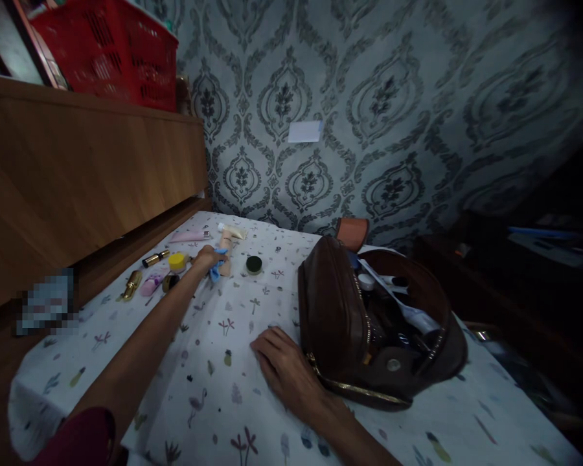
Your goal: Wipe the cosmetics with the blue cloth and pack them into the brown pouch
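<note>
blue item (218, 264) far out on the patterned tablecloth (208, 388), toward the left rear, pinched in the left hand (208, 257); too small and dim to tell what kind of thing. fingers curled closed around it, arm stretched long across the cloth. touching or just beside it, a peach tube (226, 254) lying flat, with a cream tube (233, 230) past its far end and a pink tube (190, 236) to the left. just right of these, a dark green round jar (254, 265), apart from the hand. left of the hand, a yellow-lidded jar (177, 261), a pink case (151, 283), a small dark round piece (170, 282), a black-and-gold lipstick (155, 258) and a gold cylinder (131, 285), scattered close together near the wooden headboard (78, 175).

nearer, right hand (284, 369) flat and open, palm down on the cloth, fingers spread, edge against the brown leather pouch (335, 317). pouch unzipped, mouth gaping to the right, white tube (408, 304) and small bottles inside, dim. orange-brown object (352, 232) behind the pouch. red basket (111, 48) on top of the headboard, damask wallpaper (393, 97) behind with a white slip (305, 131) stuck on it.
</note>
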A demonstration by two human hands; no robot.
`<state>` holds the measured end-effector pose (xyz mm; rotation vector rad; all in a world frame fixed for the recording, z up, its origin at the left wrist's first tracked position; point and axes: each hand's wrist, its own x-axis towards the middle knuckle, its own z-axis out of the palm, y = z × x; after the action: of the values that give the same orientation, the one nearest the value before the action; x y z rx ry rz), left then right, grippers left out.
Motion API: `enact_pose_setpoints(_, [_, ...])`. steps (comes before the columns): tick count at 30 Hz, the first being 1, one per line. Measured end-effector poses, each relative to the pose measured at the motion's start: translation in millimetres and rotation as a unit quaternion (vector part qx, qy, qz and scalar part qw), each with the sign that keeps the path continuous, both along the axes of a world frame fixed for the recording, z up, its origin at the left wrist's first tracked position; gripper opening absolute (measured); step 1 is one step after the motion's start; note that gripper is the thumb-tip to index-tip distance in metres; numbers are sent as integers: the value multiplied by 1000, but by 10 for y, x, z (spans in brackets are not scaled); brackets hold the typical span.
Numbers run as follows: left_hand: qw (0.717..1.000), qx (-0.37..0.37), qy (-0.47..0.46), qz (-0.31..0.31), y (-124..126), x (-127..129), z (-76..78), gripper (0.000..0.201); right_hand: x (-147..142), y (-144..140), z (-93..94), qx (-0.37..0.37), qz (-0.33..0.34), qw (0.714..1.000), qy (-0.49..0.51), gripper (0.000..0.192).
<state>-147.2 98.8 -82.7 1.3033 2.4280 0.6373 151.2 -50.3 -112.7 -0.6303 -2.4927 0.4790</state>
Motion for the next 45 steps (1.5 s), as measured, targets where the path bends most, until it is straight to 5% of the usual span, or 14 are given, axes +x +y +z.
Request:
enact_pose_setpoints(6, [998, -32, 56, 4, 5, 0, 53, 35, 3, 5, 2, 7, -3, 1000, -3, 18])
enact_pose_setpoints(17, [975, 42, 216, -39, 75, 65, 186, 34, -2, 16, -3, 5, 5, 1000, 9, 20])
enact_pose_setpoints(26, [942, 56, 302, -133, 593, 130, 353, 36, 4, 10, -19, -3, -2, 1000, 11, 21])
enact_pose_setpoints(37, [921, 41, 326, -212, 1095, 352, 113, 37, 23, 21, -69, 7, -16, 1000, -19, 20])
enact_pose_setpoints(45, [928, 44, 311, -201, 1015, 313, 230, 39, 27, 15, -31, -17, -8, 1000, -14, 20])
